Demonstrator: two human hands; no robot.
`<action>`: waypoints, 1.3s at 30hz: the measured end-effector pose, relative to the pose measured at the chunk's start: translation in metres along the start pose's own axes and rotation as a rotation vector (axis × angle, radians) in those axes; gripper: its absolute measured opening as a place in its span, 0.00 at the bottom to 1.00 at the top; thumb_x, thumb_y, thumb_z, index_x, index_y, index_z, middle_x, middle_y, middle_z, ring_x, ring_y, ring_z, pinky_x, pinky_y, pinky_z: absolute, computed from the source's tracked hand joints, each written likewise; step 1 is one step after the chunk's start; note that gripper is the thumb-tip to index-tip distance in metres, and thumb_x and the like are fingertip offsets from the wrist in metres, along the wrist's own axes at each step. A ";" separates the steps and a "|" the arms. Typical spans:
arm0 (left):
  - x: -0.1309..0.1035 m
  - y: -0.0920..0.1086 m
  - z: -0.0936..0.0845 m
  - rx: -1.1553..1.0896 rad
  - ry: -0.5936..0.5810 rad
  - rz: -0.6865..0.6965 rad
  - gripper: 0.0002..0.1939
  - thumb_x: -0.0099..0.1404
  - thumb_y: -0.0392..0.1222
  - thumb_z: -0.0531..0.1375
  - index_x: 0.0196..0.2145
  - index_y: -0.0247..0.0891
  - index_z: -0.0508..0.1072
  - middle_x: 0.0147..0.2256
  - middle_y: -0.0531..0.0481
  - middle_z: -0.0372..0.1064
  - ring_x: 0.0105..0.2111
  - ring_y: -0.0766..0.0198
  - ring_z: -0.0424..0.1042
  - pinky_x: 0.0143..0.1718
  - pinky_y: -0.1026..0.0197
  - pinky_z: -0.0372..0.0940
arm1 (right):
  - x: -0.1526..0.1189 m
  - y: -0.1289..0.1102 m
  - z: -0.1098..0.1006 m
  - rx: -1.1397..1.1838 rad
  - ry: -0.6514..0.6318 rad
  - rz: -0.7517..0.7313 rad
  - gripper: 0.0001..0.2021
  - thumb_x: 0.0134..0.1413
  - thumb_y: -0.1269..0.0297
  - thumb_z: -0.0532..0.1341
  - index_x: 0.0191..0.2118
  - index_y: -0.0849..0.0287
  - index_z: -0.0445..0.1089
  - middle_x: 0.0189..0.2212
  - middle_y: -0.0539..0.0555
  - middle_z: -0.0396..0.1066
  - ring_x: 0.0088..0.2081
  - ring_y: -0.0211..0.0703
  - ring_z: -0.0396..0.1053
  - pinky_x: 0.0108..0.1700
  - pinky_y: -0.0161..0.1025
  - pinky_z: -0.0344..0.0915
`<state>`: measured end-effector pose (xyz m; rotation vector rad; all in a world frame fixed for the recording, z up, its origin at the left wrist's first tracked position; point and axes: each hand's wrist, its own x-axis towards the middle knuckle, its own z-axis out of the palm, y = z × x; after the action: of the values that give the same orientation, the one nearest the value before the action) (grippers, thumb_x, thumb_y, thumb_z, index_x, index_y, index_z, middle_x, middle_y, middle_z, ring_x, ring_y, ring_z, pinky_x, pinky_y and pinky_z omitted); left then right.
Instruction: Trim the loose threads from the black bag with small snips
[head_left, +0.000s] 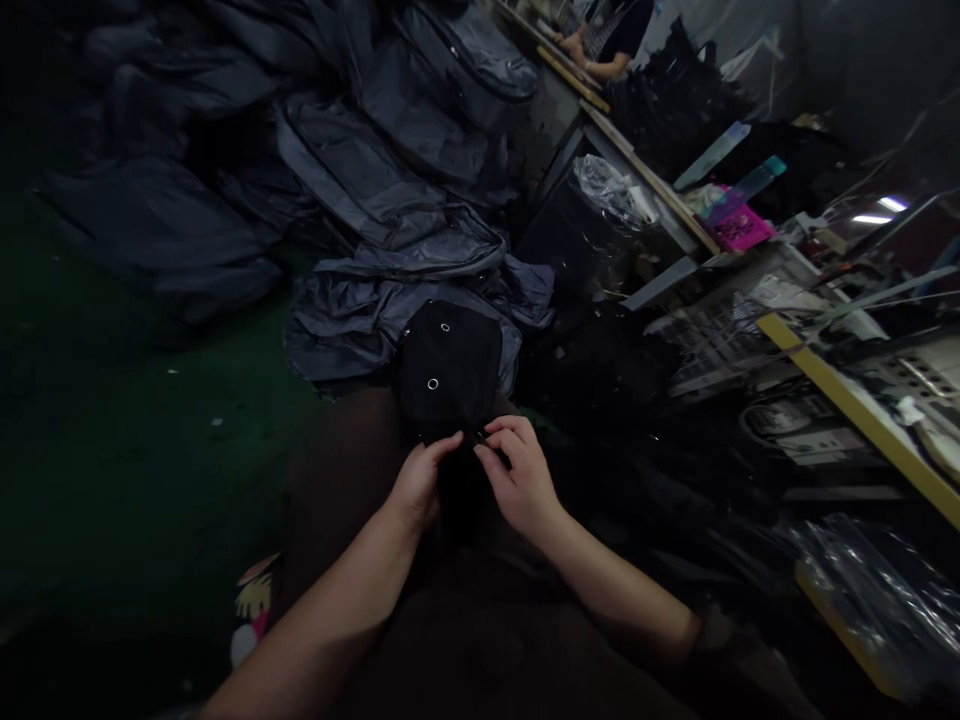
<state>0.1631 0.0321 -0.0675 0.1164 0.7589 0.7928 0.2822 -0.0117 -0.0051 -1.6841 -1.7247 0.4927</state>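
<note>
A black fabric piece (469,365) with two small metal rings lies across my lap, its far end over crumpled dark grey bags. My left hand (421,483) grips its near edge, thumb on top and the other fingers hidden underneath. At the same edge, just to the right, my right hand (519,470) pinches a small dark part between thumb and fingertips; what it is cannot be made out. The two hands are close together but apart.
Dark grey bags (375,180) are heaped ahead on the green floor (150,440). To the right stand a workbench (652,185), a pink basket (744,229), a yellow-edged table (855,410) and plastic-wrapped items (885,590). A person's arm (611,68) shows at the top.
</note>
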 end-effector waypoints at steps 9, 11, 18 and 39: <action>-0.003 0.000 0.002 0.032 -0.068 -0.010 0.18 0.52 0.40 0.66 0.41 0.33 0.75 0.36 0.44 0.77 0.36 0.56 0.75 0.41 0.57 0.69 | 0.009 -0.005 -0.010 0.278 0.038 0.308 0.12 0.62 0.57 0.50 0.44 0.55 0.65 0.29 0.50 0.67 0.27 0.37 0.66 0.28 0.34 0.65; -0.004 0.001 0.002 0.033 -0.080 -0.012 0.17 0.52 0.41 0.66 0.41 0.34 0.76 0.35 0.44 0.77 0.35 0.57 0.75 0.39 0.58 0.69 | 0.007 -0.009 -0.010 0.151 -0.014 0.242 0.11 0.60 0.59 0.53 0.45 0.55 0.66 0.32 0.51 0.68 0.31 0.38 0.67 0.31 0.35 0.66; -0.007 0.001 0.002 0.027 -0.072 -0.036 0.15 0.52 0.42 0.66 0.38 0.34 0.76 0.28 0.48 0.76 0.27 0.60 0.74 0.35 0.59 0.67 | 0.002 -0.012 -0.002 -0.185 -0.013 0.148 0.04 0.54 0.65 0.60 0.35 0.57 0.68 0.33 0.53 0.69 0.34 0.43 0.67 0.37 0.39 0.65; -0.006 0.000 -0.001 0.041 -0.125 -0.007 0.14 0.53 0.40 0.65 0.39 0.34 0.76 0.34 0.46 0.77 0.35 0.59 0.75 0.43 0.59 0.67 | 0.003 0.006 0.001 -0.119 0.028 0.149 0.06 0.53 0.63 0.58 0.28 0.58 0.65 0.24 0.49 0.65 0.26 0.36 0.63 0.28 0.33 0.60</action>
<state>0.1603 0.0278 -0.0648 0.1985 0.6576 0.7562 0.2861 -0.0082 -0.0093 -1.9053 -1.6439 0.4386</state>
